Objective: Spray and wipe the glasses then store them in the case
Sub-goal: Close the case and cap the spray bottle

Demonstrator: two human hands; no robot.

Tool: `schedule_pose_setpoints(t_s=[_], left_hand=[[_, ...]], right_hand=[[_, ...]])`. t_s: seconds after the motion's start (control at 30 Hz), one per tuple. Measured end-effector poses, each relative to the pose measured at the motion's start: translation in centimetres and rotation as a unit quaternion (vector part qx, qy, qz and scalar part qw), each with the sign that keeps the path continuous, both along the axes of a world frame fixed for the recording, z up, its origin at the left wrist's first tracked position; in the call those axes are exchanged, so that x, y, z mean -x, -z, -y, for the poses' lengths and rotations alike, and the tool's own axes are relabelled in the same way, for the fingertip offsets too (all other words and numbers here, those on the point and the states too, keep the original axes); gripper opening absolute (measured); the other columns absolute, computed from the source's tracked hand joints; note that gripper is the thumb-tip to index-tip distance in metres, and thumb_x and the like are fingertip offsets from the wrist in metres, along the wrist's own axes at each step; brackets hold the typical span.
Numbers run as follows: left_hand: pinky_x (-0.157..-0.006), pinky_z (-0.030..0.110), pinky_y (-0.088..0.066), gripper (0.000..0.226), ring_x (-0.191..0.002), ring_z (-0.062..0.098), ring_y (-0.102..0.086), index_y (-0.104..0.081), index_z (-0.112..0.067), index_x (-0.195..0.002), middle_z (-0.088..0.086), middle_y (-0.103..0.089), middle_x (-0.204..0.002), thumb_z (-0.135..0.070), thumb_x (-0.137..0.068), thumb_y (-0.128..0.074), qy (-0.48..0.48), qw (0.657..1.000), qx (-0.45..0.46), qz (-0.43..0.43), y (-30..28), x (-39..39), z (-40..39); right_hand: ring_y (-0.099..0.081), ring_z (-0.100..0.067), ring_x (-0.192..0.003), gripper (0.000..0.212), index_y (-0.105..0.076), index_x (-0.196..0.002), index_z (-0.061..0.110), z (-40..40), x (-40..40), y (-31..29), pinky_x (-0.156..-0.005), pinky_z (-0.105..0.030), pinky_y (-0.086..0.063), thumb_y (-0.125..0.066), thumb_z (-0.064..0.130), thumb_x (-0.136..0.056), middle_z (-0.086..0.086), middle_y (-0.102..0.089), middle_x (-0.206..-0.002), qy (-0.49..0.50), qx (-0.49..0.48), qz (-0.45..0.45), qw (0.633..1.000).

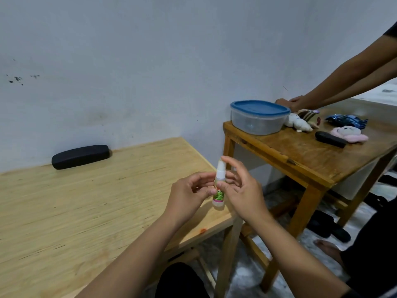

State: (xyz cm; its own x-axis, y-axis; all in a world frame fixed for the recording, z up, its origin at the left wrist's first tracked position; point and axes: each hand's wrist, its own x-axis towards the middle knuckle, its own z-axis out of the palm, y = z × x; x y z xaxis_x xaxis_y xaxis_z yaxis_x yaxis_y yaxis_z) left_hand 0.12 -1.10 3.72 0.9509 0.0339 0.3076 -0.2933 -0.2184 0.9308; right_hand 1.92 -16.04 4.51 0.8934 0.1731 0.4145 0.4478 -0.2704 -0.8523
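Early stage: left hand [189, 192] and right hand [240, 190] both grip the upright spray [219, 190] between them. The closed case [80, 156] lies on the bench [86, 211], well beyond the left hand. No glasses visible; spraying, wiping, storing remain.

Both forearms are bare to the elbow, with no watch or rings on the hands. Dark trousers cover the knee [182, 280] below them.

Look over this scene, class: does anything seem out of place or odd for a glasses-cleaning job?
Yes. Both hands, left hand and right hand, hold the spray bottle, yet no glasses are in view. The case lies shut by the wall. Dark marks spot the wall.
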Motion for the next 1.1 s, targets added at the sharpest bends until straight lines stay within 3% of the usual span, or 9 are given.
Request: schedule_pose_setpoints(t_s=[0.27, 0.4, 0.53, 0.6, 0.67, 0.77, 0.93, 1.1], left_hand=[[-0.085, 0.022, -0.053, 0.046, -0.089, 0.004, -0.069, -0.067, -0.041, -0.092, -0.017, -0.072, -0.093, -0.002, -0.071, -0.075, -0.05, 0.998, 0.001, 0.024, 0.2, 0.2, 0.2], [-0.084, 0.02, -0.054, 0.044, -0.087, 0.005, -0.069, -0.067, -0.036, -0.095, -0.016, -0.071, -0.092, 0.0, -0.071, -0.075, -0.073, 0.997, 0.013, 0.034, 0.3, 0.2, -0.9], [-0.081, 0.01, -0.05, 0.041, -0.089, -0.002, -0.067, -0.065, -0.039, -0.1, -0.019, -0.069, -0.094, -0.007, -0.077, -0.073, -0.091, 0.994, -0.041, 0.036, -0.3, 0.4, -3.5], [-0.081, 0.004, -0.046, 0.031, -0.093, -0.002, -0.065, -0.066, -0.03, -0.11, -0.015, -0.068, -0.102, -0.017, -0.082, -0.069, -0.122, 0.988, -0.091, 0.023, -0.8, 0.3, -5.4], [-0.083, 0.006, -0.042, 0.032, -0.101, 0.004, -0.062, -0.062, -0.022, -0.119, -0.008, -0.067, -0.114, -0.026, -0.088, -0.062, -0.175, 0.97, -0.168, -0.004, -1.3, 0.2, -7.9], [-0.095, 0.024, -0.039, 0.038, -0.116, 0.02, -0.056, -0.053, -0.019, -0.129, 0.003, -0.061, -0.128, -0.03, -0.093, -0.052, -0.247, 0.925, -0.278, -0.08, -1.5, -0.3, -12.6], [-0.103, 0.036, -0.042, 0.043, -0.121, 0.024, -0.051, -0.044, -0.016, -0.135, 0.008, -0.052, -0.136, -0.03, -0.095, -0.046, -0.314, 0.872, -0.333, -0.173, 0.5, -1.0, -20.0], [-0.116, 0.043, -0.023, 0.048, -0.142, 0.029, -0.021, -0.029, -0.008, -0.142, 0.012, -0.028, -0.152, -0.029, -0.099, -0.03, -0.311, 0.811, -0.431, -0.244, 2.3, -2.1, -24.1]], right_hand=[[-0.07, -0.006, -0.082, 0.058, -0.053, -0.104, 0.048, -1.0, 0.2, -1.0, -0.072, -0.023, -0.057, -0.067, -0.002, -0.08, 0.005, -0.072, -0.095, 0.002, -0.044, -0.04, 0.998], [-0.069, -0.005, -0.08, 0.052, -0.057, -0.105, 0.04, -2.3, -0.1, -1.6, -0.056, -0.016, -0.053, -0.067, -0.004, -0.079, 0.006, -0.071, -0.09, -0.013, -0.054, -0.046, 0.997], [-0.068, -0.006, -0.083, 0.055, -0.054, -0.103, 0.048, -5.0, -0.7, -1.7, -0.066, -0.016, -0.053, -0.07, 0.002, -0.078, 0.003, -0.071, -0.094, -0.028, -0.059, -0.047, 0.997], [-0.068, -0.005, -0.084, 0.054, -0.053, -0.105, 0.048, -6.9, -1.3, -1.7, -0.069, -0.016, -0.053, -0.07, 0.004, -0.079, 0.004, -0.071, -0.095, -0.025, -0.067, -0.044, 0.996], [-0.067, -0.006, -0.086, 0.051, -0.053, -0.11, 0.044, -9.0, -2.0, -1.8, -0.07, -0.015, -0.052, -0.069, 0.006, -0.08, 0.003, -0.07, -0.097, -0.026, -0.07, -0.045, 0.996], [-0.065, -0.005, -0.086, 0.049, -0.053, -0.112, 0.041, -12.3, -3.3, -2.0, -0.064, -0.004, -0.045, -0.068, 0.008, -0.079, 0.002, -0.069, -0.094, -0.028, -0.052, -0.034, 0.998], [-0.062, -0.004, -0.081, 0.046, -0.054, -0.114, 0.033, -18.2, -6.4, -2.3, -0.057, 0.003, -0.037, -0.067, 0.006, -0.079, -0.002, -0.067, -0.094, -0.051, -0.024, -0.023, 0.998], [-0.061, -0.011, -0.08, 0.045, -0.053, -0.118, 0.026, -23.9, -9.8, -2.5, -0.049, 0.002, -0.037, -0.062, 0.002, -0.081, -0.004, -0.062, -0.095, -0.076, 0.007, -0.007, 0.997]])
